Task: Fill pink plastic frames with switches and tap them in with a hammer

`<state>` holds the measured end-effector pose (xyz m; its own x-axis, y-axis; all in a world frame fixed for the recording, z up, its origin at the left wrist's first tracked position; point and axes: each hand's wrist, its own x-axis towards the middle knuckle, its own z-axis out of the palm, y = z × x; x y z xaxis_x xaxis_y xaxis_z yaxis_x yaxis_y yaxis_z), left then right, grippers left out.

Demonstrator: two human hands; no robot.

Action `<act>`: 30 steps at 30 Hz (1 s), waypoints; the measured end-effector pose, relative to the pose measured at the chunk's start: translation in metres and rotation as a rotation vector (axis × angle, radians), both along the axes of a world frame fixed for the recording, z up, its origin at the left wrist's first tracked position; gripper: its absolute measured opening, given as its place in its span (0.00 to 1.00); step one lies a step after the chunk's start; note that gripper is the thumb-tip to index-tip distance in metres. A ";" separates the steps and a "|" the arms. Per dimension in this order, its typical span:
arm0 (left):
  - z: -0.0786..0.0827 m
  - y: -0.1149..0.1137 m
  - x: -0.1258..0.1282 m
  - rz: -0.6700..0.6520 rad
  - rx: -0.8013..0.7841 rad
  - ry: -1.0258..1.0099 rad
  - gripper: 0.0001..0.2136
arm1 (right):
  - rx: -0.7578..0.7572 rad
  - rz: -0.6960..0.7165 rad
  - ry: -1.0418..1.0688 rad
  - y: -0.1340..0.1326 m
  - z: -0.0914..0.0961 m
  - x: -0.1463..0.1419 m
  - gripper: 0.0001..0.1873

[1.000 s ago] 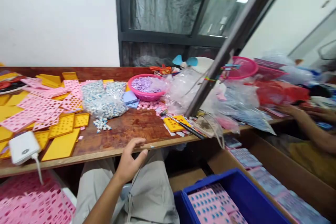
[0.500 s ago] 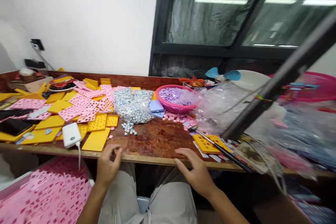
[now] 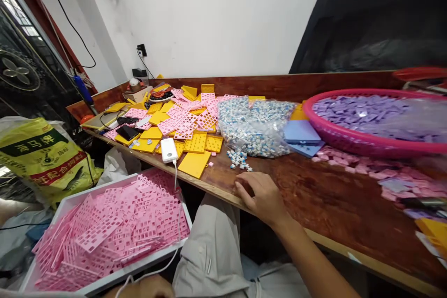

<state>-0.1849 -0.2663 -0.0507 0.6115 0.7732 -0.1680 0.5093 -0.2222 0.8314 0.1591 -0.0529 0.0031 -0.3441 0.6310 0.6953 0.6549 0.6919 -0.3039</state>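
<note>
My right hand (image 3: 260,195) rests at the table's front edge, fingers loosely curved and thumb apart, with nothing visible in it. Just beyond its fingertips lies a small heap of white-and-blue pieces (image 3: 239,160). Behind that heap is a clear plastic bag (image 3: 256,125) full of similar pieces. My left hand (image 3: 153,287) is low at the bottom edge of the view, beside the white bin (image 3: 190,223) and a white cable; its fingers are mostly cut off. Pink perforated plates (image 3: 118,223) fill the bin.
Yellow plates (image 3: 195,164) and pink plates are spread over the table's left part, with a white power bank (image 3: 169,150) near the edge. A pink basket (image 3: 352,146) of purple pieces stands right, pink pieces (image 3: 370,167) before it. A yellow sack (image 3: 45,158) stands far left.
The view has swung left, bringing the whole bin and the sack into sight. My right hand has moved left towards the white-and-blue heap. My left hand has dropped off the table edge.
</note>
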 end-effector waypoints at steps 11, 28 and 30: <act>-0.012 0.020 -0.141 0.568 0.089 0.355 0.16 | -0.592 0.747 -0.068 -0.058 -0.059 -0.209 0.09; -0.001 0.056 -0.242 1.052 0.360 0.324 0.20 | -0.854 0.705 0.286 -0.077 -0.133 -0.259 0.09; -0.003 0.088 -0.265 1.046 0.349 0.409 0.20 | -0.908 0.786 0.334 -0.080 -0.131 -0.259 0.10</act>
<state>-0.4497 -0.1784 -0.0539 -0.3984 0.9098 0.1160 0.7938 0.2787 0.5406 -0.1002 -0.1330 -0.1276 -0.7363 0.6321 0.2415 -0.0418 0.3137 -0.9486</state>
